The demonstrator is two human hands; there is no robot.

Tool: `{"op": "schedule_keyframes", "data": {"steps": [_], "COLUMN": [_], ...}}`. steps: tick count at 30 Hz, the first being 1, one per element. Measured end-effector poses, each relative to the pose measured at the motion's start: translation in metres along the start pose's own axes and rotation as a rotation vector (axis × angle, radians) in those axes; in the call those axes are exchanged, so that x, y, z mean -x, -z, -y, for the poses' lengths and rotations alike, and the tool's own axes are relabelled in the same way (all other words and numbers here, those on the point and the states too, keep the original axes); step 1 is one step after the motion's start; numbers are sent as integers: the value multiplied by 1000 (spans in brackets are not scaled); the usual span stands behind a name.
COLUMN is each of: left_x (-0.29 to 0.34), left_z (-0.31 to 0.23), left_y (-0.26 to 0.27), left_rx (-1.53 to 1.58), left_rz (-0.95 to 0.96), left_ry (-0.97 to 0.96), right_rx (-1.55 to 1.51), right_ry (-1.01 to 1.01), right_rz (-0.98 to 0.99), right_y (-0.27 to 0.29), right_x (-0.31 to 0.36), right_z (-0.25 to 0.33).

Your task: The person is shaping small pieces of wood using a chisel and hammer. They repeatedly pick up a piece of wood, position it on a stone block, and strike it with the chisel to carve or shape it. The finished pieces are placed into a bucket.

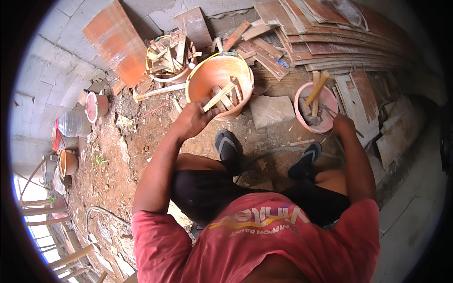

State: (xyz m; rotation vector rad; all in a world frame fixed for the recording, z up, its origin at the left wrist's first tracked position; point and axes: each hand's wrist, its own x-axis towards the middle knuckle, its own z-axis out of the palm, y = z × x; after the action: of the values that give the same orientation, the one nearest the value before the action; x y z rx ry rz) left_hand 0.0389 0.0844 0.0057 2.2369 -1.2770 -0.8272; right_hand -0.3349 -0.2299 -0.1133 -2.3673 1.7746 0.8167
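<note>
My left hand (pixel 194 119) is closed on the near end of a pale wood strip (pixel 219 97), which slants into a large orange bucket (pixel 200 85). Inside that bucket lie several short wood pieces (pixel 227 98). At the right, my right hand (pixel 343 125) is closed around a thin dark metal tool (pixel 329 112) whose kind I cannot make out. It crosses the rim of a smaller pink bucket (pixel 302 101). Wooden handles (pixel 317 89) stick up from this bucket, and greyish matter lies at its bottom.
Behind the orange bucket stands another bucket heaped with wood scraps (pixel 170 56). Stained boards (pixel 330 42) are stacked at the back right. A flat slab (pixel 271 112) lies between the buckets. A hose (pixel 269 152) runs by my sandalled feet. More containers (pixel 96 106) stand at left.
</note>
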Motion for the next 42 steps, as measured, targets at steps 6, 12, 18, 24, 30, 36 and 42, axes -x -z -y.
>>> {"op": "schedule_keyframes", "data": {"steps": [6, 12, 18, 24, 30, 36, 42], "left_x": [-11, 8, -3, 21, -7, 5, -10], "left_z": [-11, -13, -2, -19, -4, -89, -187], "left_y": [-7, 6, -13, 2, -4, 41, 65], "left_rx": [142, 202, 65, 251, 111, 65, -337], "left_rz": [-25, 48, -177, -237, -365, -459, -451], "left_ry": [-164, -65, -349, -312, -378, -533, -868], "right_rx": [-220, -1098, -1303, -1298, -1196, -1254, -1186], "right_ry": [429, 870, 898, 781, 723, 711, 765], "right_rz": [-211, 707, 886, 894, 877, 820, 824], "right_y": [-8, 74, 57, 55, 32, 30, 29], "right_x": [-18, 110, 151, 153, 129, 127, 125], "right_z": [-14, 90, 119, 131, 142, 139, 133]}}
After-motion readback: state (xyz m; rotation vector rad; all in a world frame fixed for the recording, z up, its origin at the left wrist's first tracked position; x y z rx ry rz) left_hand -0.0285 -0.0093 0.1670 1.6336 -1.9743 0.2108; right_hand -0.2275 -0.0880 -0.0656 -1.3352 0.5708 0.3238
